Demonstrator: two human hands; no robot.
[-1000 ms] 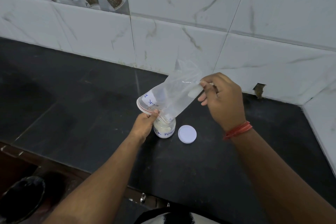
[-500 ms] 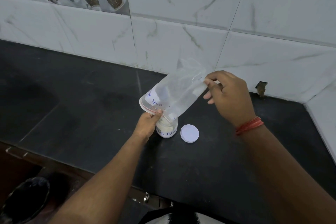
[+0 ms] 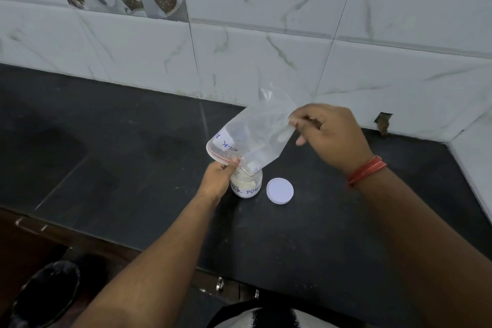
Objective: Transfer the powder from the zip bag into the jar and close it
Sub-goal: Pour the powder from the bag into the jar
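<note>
A clear zip bag [image 3: 255,133] with blue writing and a red zip strip is tilted mouth-down over a small labelled jar [image 3: 246,186]. Pale powder sits inside the jar. My left hand [image 3: 218,178] pinches the bag's mouth at the jar's rim. My right hand [image 3: 330,138] grips the bag's raised bottom end, up and to the right. The bag looks almost see-through, with little powder visible inside it. The round white lid [image 3: 280,190] lies flat on the counter, just right of the jar.
The black counter [image 3: 119,157] runs left and right, backed by a white marble-tile wall [image 3: 266,42] that turns a corner at the far right. A dark round container [image 3: 45,293] sits below the counter's front edge at lower left.
My right hand has shifted slightly right along the bag's raised end. The bag stays tilted over the jar, and my left hand keeps its pinch at the mouth.
</note>
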